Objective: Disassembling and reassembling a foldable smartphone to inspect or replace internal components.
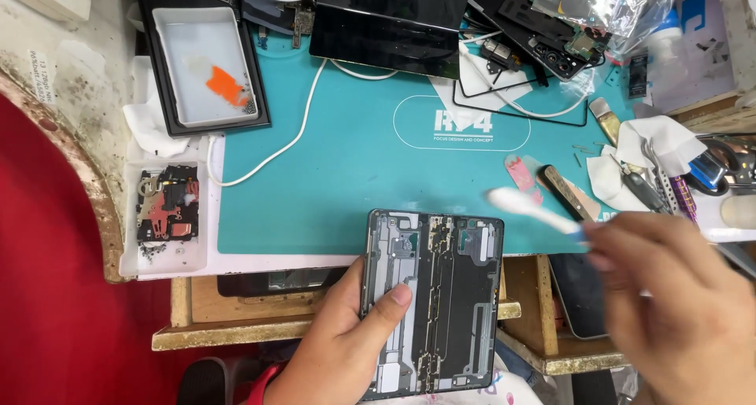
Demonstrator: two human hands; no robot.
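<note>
Already stripped to its frame, the phone (431,299) sits gripped in the left hand (342,346) over the mat's (346,169) near edge, while the blurred right hand (677,295) pinches a white swab (531,210), cleaning seemingly unfinished.

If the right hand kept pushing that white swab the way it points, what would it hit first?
Probably the pink tool on the teal mat, up-left of the swab held by the right hand; its height above the mat is unclear.

A dark rectangular screen (391,18) lay at top centre, a crumpled clear plastic bag (622,7) at upper right.
</note>
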